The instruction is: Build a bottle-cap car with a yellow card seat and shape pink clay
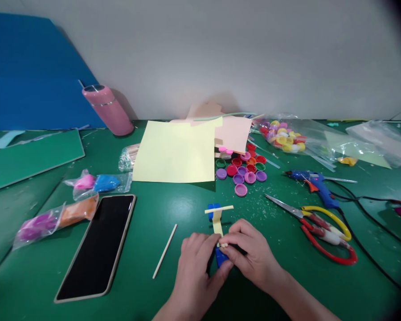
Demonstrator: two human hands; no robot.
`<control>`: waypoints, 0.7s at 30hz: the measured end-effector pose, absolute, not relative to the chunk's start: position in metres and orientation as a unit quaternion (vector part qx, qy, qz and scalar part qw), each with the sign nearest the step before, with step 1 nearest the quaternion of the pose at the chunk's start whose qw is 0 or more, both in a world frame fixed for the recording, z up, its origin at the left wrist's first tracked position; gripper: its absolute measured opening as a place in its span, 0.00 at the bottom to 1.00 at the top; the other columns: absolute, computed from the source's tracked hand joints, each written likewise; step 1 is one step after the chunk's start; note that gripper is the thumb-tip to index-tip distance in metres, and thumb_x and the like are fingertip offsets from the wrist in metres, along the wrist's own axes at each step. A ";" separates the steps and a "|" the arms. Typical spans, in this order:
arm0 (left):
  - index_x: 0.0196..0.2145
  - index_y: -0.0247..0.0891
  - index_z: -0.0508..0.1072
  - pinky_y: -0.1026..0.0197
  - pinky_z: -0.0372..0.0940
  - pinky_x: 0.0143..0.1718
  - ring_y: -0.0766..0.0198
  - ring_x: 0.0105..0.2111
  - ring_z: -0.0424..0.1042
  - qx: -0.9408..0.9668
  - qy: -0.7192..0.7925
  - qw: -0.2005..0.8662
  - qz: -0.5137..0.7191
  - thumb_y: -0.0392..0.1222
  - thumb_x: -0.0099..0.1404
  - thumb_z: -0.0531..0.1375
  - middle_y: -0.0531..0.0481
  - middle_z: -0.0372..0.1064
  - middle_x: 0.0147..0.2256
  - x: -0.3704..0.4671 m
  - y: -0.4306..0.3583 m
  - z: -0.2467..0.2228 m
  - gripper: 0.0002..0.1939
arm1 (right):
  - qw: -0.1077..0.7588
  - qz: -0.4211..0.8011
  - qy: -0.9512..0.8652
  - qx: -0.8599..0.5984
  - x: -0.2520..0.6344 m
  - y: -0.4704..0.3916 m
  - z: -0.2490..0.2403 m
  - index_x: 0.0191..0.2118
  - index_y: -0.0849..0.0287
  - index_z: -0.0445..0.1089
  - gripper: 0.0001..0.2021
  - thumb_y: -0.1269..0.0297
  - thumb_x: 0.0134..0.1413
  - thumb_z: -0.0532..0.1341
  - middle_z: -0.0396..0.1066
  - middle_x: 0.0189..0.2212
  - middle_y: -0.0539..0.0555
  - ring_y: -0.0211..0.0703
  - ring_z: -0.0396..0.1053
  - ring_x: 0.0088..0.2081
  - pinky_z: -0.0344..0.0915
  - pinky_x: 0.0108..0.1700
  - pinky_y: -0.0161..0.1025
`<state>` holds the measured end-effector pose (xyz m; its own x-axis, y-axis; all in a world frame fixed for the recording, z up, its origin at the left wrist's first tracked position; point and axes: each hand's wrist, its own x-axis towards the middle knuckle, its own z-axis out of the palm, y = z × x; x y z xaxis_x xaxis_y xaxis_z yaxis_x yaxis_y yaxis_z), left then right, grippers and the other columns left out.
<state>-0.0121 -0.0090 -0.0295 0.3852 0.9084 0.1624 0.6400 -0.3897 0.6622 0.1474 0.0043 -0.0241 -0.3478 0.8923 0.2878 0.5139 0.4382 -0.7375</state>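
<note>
A small craft piece lies on the green table: a pale yellow strip (217,224) runs from a blue block with a thin yellow stick (225,208) across it to a second blue block (221,257) near me. My left hand (198,263) is closed around the near blue block, fingers at its left side and top. Thumb and forefinger of my right hand (250,252) pinch a tiny pale yellow bit (223,244) at the top of that block; its kind is unclear. To the left of my left hand lies a loose wooden stick (165,251).
Scissors (307,218) and a blue hot glue gun (316,183) with a black cable lie on the right. Bottle caps (241,178) and yellow paper (175,154) are ahead. A phone (96,247), bagged clay (76,211) and a pink flask (110,111) are on the left.
</note>
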 end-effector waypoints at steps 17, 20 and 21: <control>0.41 0.39 0.65 0.55 0.59 0.30 0.58 0.32 0.65 0.784 0.497 0.262 0.262 0.43 0.57 0.58 0.48 0.69 0.32 -0.011 -0.009 -0.030 0.14 | 0.348 0.285 -0.771 -0.452 0.148 0.006 -0.028 0.35 0.58 0.71 0.05 0.69 0.52 0.58 0.64 0.28 0.52 0.38 0.63 0.31 0.61 0.32 0.34; 0.41 0.39 0.64 0.54 0.59 0.30 0.57 0.32 0.65 0.787 0.499 0.255 0.260 0.43 0.57 0.58 0.48 0.69 0.32 -0.010 -0.009 -0.031 0.14 | 0.349 0.284 -0.770 -0.453 0.148 0.006 -0.027 0.35 0.58 0.71 0.05 0.69 0.52 0.58 0.64 0.28 0.52 0.38 0.63 0.31 0.61 0.32 0.35; 0.41 0.38 0.64 0.54 0.59 0.30 0.57 0.32 0.66 0.788 0.499 0.252 0.259 0.43 0.57 0.58 0.48 0.69 0.32 -0.009 -0.009 -0.031 0.14 | 0.349 0.285 -0.769 -0.454 0.148 0.005 -0.027 0.35 0.58 0.71 0.05 0.69 0.52 0.58 0.64 0.28 0.52 0.38 0.63 0.31 0.60 0.32 0.34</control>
